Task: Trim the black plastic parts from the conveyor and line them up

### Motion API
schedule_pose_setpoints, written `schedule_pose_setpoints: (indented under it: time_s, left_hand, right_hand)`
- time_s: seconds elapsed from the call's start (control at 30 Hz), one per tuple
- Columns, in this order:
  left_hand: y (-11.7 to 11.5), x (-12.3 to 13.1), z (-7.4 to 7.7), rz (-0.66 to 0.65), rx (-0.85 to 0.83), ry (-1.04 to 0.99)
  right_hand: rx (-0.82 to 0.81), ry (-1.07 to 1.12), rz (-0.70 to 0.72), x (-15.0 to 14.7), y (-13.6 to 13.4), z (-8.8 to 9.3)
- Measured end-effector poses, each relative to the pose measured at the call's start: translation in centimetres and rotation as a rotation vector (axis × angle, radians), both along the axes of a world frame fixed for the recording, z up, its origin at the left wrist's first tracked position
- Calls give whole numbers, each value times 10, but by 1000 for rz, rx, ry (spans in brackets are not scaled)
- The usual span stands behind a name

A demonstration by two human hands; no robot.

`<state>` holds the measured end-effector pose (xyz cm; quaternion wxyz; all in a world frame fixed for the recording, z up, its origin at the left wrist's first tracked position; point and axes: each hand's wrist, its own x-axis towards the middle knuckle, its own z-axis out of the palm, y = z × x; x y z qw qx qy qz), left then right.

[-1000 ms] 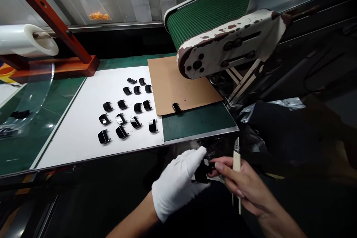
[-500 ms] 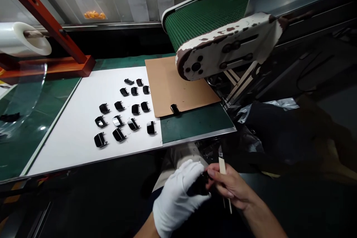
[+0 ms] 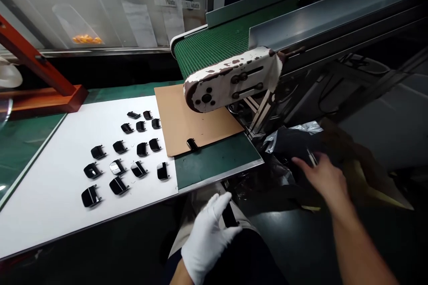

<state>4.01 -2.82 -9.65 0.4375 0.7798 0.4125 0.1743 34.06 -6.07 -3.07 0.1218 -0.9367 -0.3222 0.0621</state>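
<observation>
My left hand point(image 3: 207, 236), in a white glove, sits low over my lap with its fingers curled round a small black plastic part point(image 3: 230, 216). My bare right hand point(image 3: 323, 177) reaches out to the right over a dark plastic bag point(image 3: 294, 142) and grips a thin pale knife handle point(image 3: 312, 157) between its fingers. Several glossy black plastic parts point(image 3: 117, 167) lie in rows on a white sheet point(image 3: 53, 187) on the table. One more black part point(image 3: 191, 144) rests at the edge of a brown cardboard sheet point(image 3: 187, 120).
A green conveyor belt point(image 3: 214, 46) with a stained white end plate point(image 3: 230, 80) overhangs the cardboard. An orange metal frame point(image 3: 40, 84) stands at the back left. The table's metal edge point(image 3: 214, 178) runs just ahead of my hands.
My right hand has left the black part and swung out right to the dark bag, still holding the knife. The left hand keeps the part. The view has shifted right.
</observation>
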Motion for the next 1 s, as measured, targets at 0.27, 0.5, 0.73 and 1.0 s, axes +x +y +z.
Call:
schedule_pose_setpoints:
  time_s: [0.27,0.5,0.73,1.0]
  left_hand:
    - [4,-7,40,236,-194,-554]
    - [-11,-8,56,240,-291,-695]
    - [-16,-14,62,249,-352,-738]
    - [-17,-15,72,281,-467,-805]
  right_hand:
    - [94,581,756,-68,-5,16]
    - [296,861,958,-137,-9,42]
    - [267,723,1020,-139,-2,54]
    - [-49,370,1178,-153,4,74]
